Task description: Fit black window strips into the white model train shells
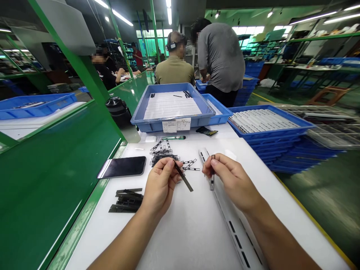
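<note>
From the head view, the left hand [161, 183] pinches a thin black strip [184, 177] above the white bench [182, 232] while the right hand [229, 178] pinches a small black frame piece [213, 176] over the long white rail [225, 210]; both parts look light, flimsy, best held by their edges.

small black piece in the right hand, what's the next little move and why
Probably lower the black piece onto the white strip just below the right hand. The strip shows dark slots further along, the piece is pinched right over its far end, and the left hand holds tweezers angled toward it, ready to help.
</note>
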The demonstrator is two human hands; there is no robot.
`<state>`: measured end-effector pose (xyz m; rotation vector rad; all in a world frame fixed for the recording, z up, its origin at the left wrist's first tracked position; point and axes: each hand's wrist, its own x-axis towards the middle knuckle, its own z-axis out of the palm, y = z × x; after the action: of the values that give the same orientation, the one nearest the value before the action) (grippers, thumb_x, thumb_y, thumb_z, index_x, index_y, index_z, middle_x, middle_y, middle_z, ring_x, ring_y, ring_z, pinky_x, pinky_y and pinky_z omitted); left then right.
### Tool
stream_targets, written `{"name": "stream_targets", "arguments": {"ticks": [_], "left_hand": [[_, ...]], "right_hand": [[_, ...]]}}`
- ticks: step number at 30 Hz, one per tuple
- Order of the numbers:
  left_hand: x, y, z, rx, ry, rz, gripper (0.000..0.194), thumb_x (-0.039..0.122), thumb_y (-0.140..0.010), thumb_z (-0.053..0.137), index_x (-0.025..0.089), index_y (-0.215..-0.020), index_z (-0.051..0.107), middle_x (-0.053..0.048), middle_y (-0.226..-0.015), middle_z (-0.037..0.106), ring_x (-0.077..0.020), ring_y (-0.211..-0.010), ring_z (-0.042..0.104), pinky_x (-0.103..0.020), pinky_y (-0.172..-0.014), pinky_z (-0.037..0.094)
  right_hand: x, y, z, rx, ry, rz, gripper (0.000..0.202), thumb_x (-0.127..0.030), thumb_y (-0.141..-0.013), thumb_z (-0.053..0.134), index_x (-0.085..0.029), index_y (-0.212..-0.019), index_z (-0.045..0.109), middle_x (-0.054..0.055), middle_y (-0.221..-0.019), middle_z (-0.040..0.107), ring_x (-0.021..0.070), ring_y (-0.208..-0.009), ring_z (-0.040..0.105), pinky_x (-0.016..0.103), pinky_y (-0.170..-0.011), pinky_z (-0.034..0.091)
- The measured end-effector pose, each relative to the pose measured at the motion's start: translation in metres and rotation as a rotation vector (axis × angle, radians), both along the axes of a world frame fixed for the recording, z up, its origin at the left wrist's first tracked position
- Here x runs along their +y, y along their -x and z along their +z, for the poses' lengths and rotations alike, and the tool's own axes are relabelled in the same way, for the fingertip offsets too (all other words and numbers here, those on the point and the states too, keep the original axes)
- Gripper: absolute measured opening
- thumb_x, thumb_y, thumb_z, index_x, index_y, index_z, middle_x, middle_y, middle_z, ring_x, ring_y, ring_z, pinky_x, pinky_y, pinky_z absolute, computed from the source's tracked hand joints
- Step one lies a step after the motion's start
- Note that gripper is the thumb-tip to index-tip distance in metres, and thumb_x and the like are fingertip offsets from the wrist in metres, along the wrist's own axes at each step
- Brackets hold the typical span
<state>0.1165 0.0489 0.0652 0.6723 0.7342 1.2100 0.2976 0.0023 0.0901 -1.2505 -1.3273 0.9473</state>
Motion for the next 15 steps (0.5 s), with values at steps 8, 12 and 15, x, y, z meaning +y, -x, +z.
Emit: {"name": "stream_targets", "arguments": {"ticks": [8,12,15], "left_hand": [[0.0007,-0.001,-0.0017,0.022,0.023,0.139,0.024,0.024,-0.073,0.086,0.013,-0.078,0.064,-0.001,-0.084,0.071,-0.0077,-0.07,0.068,-0.019,-0.07,0.061],[0.0012,-0.0008,-0.0024,0.037,0.015,0.167,0.024,0.023,-0.072,0.086,0.013,-0.077,0.065,-0.002,-0.09,0.072,-0.0084,-0.075,0.07,-0.019,-0.074,0.061],[-0.0002,-0.0016,-0.0016,0.062,0.004,0.14,0.024,0.025,-0.072,0.086,0.013,-0.077,0.065,-0.002,-0.088,0.072,-0.0104,-0.077,0.071,-0.021,-0.076,0.061]], "right_hand": [[-0.0029,0.0022,-0.0047,-0.005,0.225,0.179,0.037,-0.055,-0.1,0.047,-0.019,-0.095,0.057,-0.005,-0.067,0.041,0.0094,-0.058,0.036,0.025,-0.053,0.033],[-0.0024,0.0009,-0.0033,-0.036,0.24,0.145,0.042,-0.059,-0.097,0.05,-0.018,-0.087,0.058,-0.005,-0.065,0.038,0.0092,-0.058,0.033,0.024,-0.053,0.029],[-0.0013,0.0006,-0.0027,-0.093,0.22,0.081,0.036,-0.055,-0.093,0.058,-0.019,-0.091,0.062,-0.005,-0.065,0.04,0.0091,-0.057,0.033,0.024,-0.053,0.028]]}}
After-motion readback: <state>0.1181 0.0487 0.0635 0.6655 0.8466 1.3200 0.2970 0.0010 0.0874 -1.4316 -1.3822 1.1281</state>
